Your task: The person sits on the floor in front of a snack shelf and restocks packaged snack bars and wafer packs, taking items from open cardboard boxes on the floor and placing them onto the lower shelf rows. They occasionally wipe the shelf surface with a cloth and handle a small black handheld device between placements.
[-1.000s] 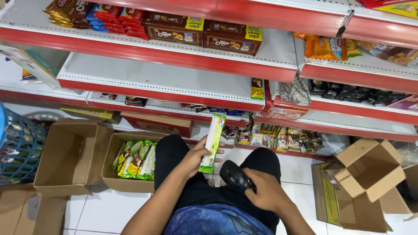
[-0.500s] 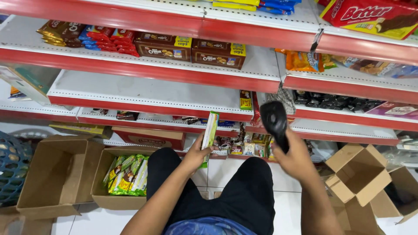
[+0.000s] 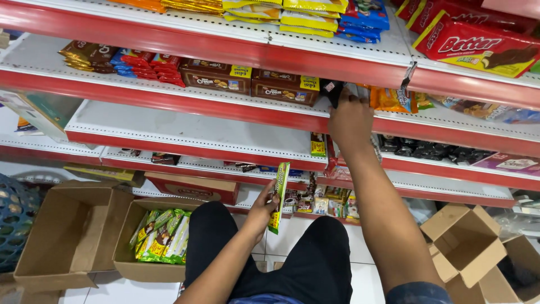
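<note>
Gripping firmly, the left hand point(image 3: 263, 209) pinches a long green and yellow snack packet point(image 3: 278, 197) upright between thumb and fingers, low in front of the person's knees. Only the head view is given. The right hand point(image 3: 350, 121) is raised to the edge of a red-fronted shelf point(image 3: 225, 110), closed around a small black handheld device point(image 3: 333, 90) whose top pokes above the fingers beside two brown biscuit boxes point(image 3: 250, 81); most of the device is hidden by the hand.

Risks, as a judgement: the packet is held by its lower half only, so it could tip or slide out of the grip while attention is on the raised hand. The black device sits close to the biscuit boxes and to the orange packets point(image 3: 394, 100) on its other side; a careless swing could nudge either off the ledge.

Around them: an open cardboard box of matching green packets point(image 3: 160, 236) stands on the floor just left of the person's black-trousered legs, with an empty cardboard box point(image 3: 70, 233) beside it and a blue basket point(image 3: 14, 222) at far left. More opened cartons point(image 3: 467, 247) crowd the floor at right, leaving little room to shift. The white shelf point(image 3: 191, 132) directly ahead lies mostly bare.
</note>
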